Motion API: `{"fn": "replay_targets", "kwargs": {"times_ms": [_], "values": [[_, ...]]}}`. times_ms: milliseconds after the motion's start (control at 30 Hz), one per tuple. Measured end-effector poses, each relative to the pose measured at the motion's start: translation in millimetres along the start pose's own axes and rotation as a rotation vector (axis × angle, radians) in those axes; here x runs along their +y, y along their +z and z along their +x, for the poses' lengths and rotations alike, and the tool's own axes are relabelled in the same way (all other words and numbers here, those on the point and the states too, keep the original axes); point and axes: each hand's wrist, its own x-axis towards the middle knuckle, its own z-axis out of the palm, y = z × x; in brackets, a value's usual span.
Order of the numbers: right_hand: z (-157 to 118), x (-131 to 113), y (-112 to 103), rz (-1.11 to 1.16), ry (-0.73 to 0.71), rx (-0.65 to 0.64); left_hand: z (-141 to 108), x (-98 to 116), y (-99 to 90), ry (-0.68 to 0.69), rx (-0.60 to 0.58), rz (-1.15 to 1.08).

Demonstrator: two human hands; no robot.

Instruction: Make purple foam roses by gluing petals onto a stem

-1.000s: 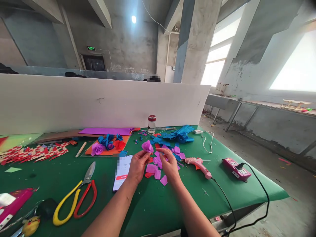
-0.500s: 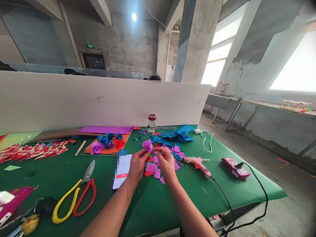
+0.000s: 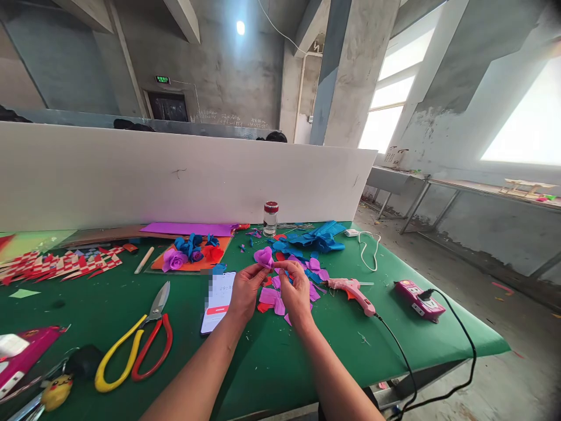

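Over the middle of the green table, my left hand [image 3: 246, 292] pinches the base of a purple paper flower [image 3: 263, 257], whose cupped petals point up and away. My right hand [image 3: 295, 290] is at the flower's right side, thumb and forefinger pressed together at its base; the exact contact point is too small to make out. Beneath and around both hands lie purple paper petals [image 3: 268, 296], with a few red and blue pieces among them. A pink hot glue gun [image 3: 353, 290] rests to the right of my right hand. A lit phone [image 3: 218, 301] lies left of my left wrist.
Scissors [image 3: 153, 327] with yellow and red handles lie at left. Finished paper flowers [image 3: 193, 248] sit on an orange sheet. A jar [image 3: 270, 219] stands before the white board [image 3: 197, 181]. Blue crepe paper [image 3: 319, 238] lies behind the petals. A power strip [image 3: 419, 300] with a cable is at right.
Both hands stay nearly in place at the flower. The purple flower has turned slightly, showing more of its cupped petals. The view has shifted a little.
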Motion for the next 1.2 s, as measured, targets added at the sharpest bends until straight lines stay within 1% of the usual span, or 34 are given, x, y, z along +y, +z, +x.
{"fn": "replay_targets", "kwargs": {"times_ms": [367, 533, 667, 767, 867, 967, 1100, 1200], "values": [[-6, -2, -1, -0.109, -0.079, 0.025, 1, -1, 0.6, 0.023, 0.009, 0.016], [-9, -3, -2, -0.176, -0.14, 0.035, 2, -4, -1.1, 0.05, 0.011, 0.008], [-11, -4, -3, -0.239, -0.182, 0.04, 1, -3, 0.3, 0.046, 0.009, 0.0], [-10, -6, -3, -0.243, -0.186, 0.042, 1, -2, 1.8, 0.043, 0.012, -0.003], [-9, -8, -4, -0.175, -0.149, 0.045, 0, 0, 2.2, 0.03, 0.017, -0.002], [-8, -6, -7, -0.1, -0.071, 0.09, -1, 2, 1.9, 0.0, 0.03, -0.012], [-2, 5, -10, 0.016, 0.063, 0.121, -1, 3, 1.1, -0.026, 0.026, -0.053], [9, 13, -4, 0.145, 0.141, 0.099, 2, 1, -1.6, -0.042, 0.017, -0.123]]}}
